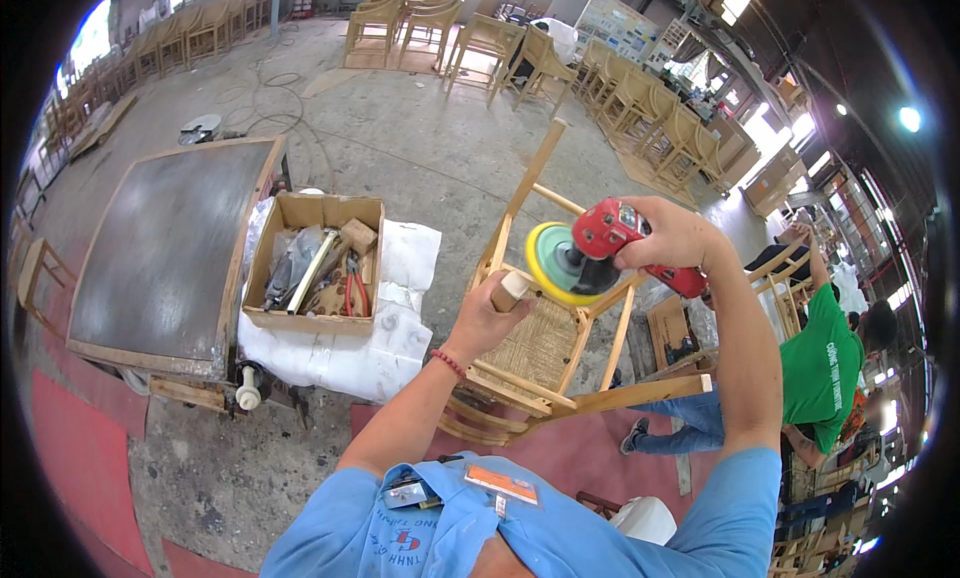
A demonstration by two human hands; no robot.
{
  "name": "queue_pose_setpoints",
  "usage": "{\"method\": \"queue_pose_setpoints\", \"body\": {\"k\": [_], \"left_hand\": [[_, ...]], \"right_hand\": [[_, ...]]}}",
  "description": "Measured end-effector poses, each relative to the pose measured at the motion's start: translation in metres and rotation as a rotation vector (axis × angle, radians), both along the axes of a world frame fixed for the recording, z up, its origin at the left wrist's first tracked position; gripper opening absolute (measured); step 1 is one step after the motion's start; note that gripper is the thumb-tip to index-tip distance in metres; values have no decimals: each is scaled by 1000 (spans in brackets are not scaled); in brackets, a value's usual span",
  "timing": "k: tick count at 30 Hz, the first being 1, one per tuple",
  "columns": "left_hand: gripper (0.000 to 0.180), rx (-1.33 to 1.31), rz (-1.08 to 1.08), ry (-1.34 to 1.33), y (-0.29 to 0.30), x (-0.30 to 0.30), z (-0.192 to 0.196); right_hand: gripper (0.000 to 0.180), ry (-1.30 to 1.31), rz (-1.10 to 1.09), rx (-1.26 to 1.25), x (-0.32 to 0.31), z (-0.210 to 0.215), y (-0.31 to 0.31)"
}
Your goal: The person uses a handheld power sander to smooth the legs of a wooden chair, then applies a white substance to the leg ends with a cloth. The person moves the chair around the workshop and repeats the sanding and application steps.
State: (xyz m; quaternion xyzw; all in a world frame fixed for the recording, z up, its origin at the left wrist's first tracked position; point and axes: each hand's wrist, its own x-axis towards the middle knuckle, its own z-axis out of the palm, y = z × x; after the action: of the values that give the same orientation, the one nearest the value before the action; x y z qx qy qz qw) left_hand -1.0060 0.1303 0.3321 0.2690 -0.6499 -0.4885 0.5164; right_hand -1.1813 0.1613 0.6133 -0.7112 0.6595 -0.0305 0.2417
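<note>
The right hand is wrapped tight around a red sander, its round disc yellow-rimmed with a green face, held up beside the chair's leg. The left hand closes its fingers on the pale end of that leg, gripping it firmly. The chair is bare light wood, tipped over on its side on the floor, with slim round rungs and a woven straw seat of coarse, ribbed texture.

To the left stands a desk with a dark, scuffed top and raw wooden edging. Just beside it an open cardboard box rests on a white wrapped bundle; inside lie red-handled pliers, a wood block and what look like metal tools, though they are jumbled and hard to make out.

The floor is grey, dusty concrete. Rows of similar unfinished chairs line the far side. A person in a green shirt bends at the right.
</note>
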Motion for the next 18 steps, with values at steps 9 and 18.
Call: {"method": "queue_pose_setpoints", "body": {"k": [9,18], "left_hand": [[42,36,-29,-159,14,26,26],[46,-448,-1057,565,89,97,160]], "right_hand": [[70,134,-26,-107,-4,-13,2],[57,2,-316,-157,-119,12,18]]}}
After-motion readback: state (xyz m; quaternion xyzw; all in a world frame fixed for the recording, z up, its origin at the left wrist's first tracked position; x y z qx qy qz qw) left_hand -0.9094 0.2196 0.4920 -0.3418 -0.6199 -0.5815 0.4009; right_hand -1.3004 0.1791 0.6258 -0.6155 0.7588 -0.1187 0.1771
